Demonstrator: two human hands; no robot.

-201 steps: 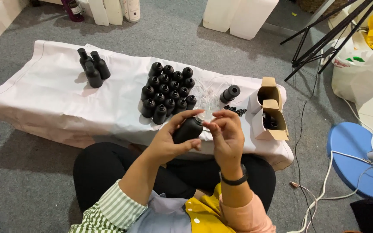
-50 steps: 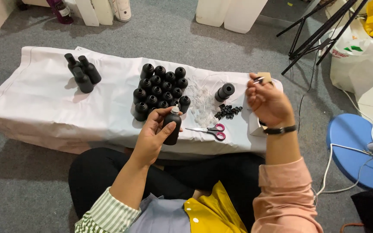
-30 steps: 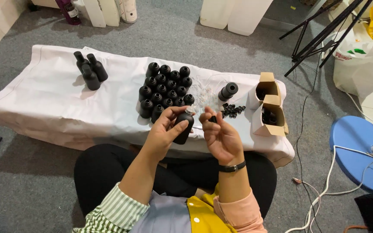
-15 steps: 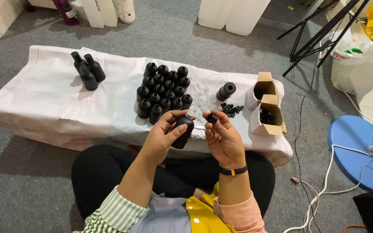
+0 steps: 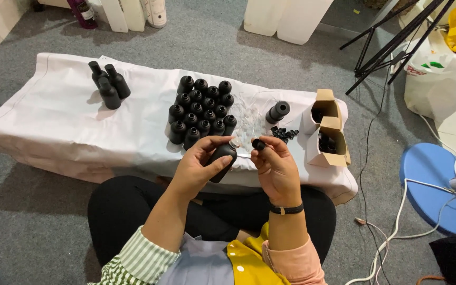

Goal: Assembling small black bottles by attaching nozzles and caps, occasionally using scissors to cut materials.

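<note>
Holding a black bottle (image 5: 222,160) in my left hand (image 5: 199,166), I pinch a small black cap (image 5: 258,143) in the fingertips of my right hand (image 5: 276,169), just beside the bottle's open neck; the cap is not yet on. Beyond my hands, on the white-covered table (image 5: 43,121), a tight cluster of black bottles (image 5: 200,111) stands, most of them seemingly uncapped. Loose caps (image 5: 283,133) lie beside two cardboard boxes (image 5: 327,126). Three capped bottles (image 5: 109,84) stand well apart, so I judge most work remains.
</note>
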